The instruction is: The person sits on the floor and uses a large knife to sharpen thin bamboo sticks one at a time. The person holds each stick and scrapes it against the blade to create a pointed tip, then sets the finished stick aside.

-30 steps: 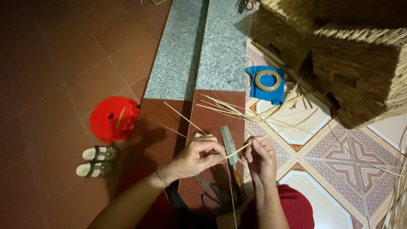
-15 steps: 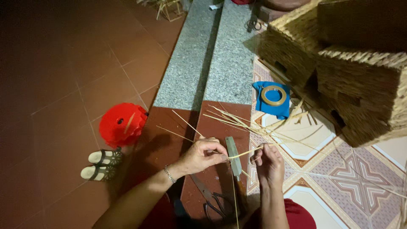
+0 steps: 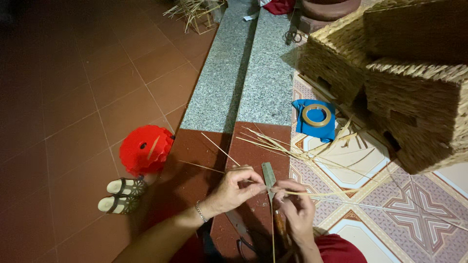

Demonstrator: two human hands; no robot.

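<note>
Both hands pinch one thin straw strip (image 3: pixel 312 193) against an upright flat metal blade (image 3: pixel 268 176): left hand (image 3: pixel 233 189) fingertips pressed together at the blade's nine o'clock, right hand (image 3: pixel 295 207) curled at its four o'clock. The strip is pale, dry and fibrous. The blade's handle is hidden under the right hand. At twelve o'clock loose straws (image 3: pixel 297 146) fan over the patterned tiles (image 3: pixel 390 214), beside a tape roll (image 3: pixel 316 115).

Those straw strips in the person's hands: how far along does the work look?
Done: woven baskets stand stacked on the right. In hand: the left hand and right hand pinch a thin pale strip across an upright metal blade. Left: a loose bundle of strips lies on the floor ahead, beside a tape roll, and more straw lies farther off.
</note>
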